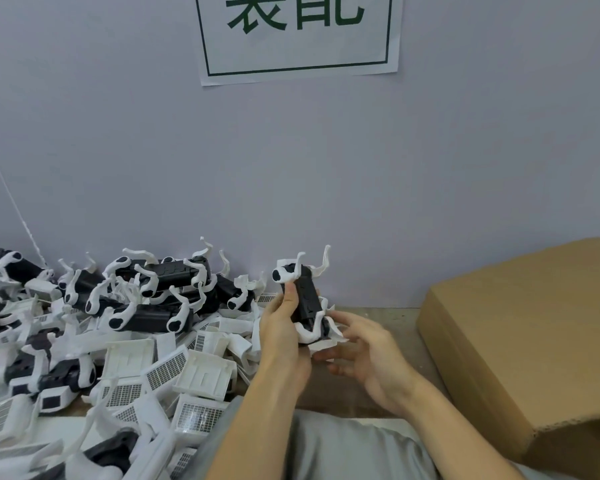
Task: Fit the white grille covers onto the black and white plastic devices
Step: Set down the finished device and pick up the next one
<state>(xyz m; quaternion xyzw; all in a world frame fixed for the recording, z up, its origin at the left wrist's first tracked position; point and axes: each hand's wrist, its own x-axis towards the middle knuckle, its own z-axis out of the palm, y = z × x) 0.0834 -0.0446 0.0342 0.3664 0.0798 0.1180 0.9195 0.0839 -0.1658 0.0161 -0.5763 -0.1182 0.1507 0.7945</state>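
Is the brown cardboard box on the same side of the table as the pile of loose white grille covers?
No, the cardboard box lies at the right, while the pile of white grille covers lies at the left.

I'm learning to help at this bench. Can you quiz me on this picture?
1. True or false: the left hand grips a black and white device.
2. What lies to the right of the hands? A) cardboard box B) bucket C) laptop
3. Where is the pile of grille covers: left or right of the hands?

Key: 1 true; 2 A; 3 left.
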